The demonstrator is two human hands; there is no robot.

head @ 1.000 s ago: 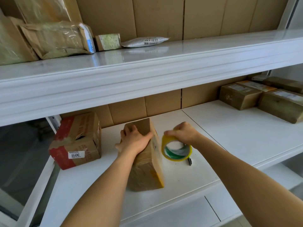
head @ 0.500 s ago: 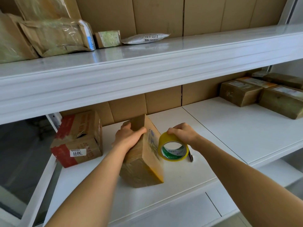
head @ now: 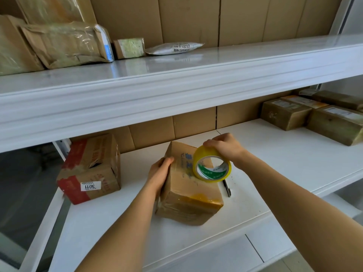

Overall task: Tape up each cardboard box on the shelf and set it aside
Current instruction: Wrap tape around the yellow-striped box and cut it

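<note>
A small brown cardboard box (head: 188,195) wrapped in clear tape lies on the white lower shelf (head: 275,173), its broad face turned up. My left hand (head: 160,170) grips its left side. In my right hand (head: 225,147) is a roll of yellow tape (head: 212,166), standing on edge against the box's top face. A red and brown box (head: 90,169) with a white "3011" sticker sits to the left, its top torn open.
A dark pen-like tool (head: 227,188) lies on the shelf right of the box. Several taped boxes (head: 314,118) stand at the back right. The upper shelf (head: 176,79) overhangs close above and holds padded parcels (head: 64,44) and a white pouch (head: 174,49).
The small box has been tipped over to the right, from standing on its narrow side onto a broad face. My right hand has brought the tape roll up onto the box's top.
</note>
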